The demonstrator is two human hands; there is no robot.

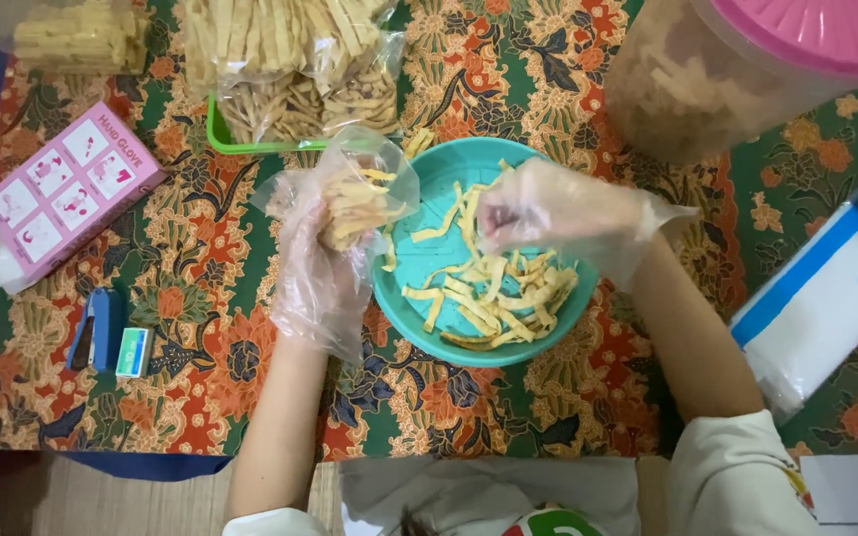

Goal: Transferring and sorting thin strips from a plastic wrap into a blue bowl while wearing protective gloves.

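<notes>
Left hand (322, 260), gloved, clenched around a small clear bag (364, 194) of strips beside the teal bowl (419, 308); right hand (538, 213), gloved, fingers bunched over the bowl's yellow strips (494, 298).

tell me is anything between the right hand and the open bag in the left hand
Nothing visible does. The right hand hovers over the teal bowl of snack strips; the left hand holds the small clear bag at the bowl's left rim. Only loose strips lie in the gap below.
</notes>
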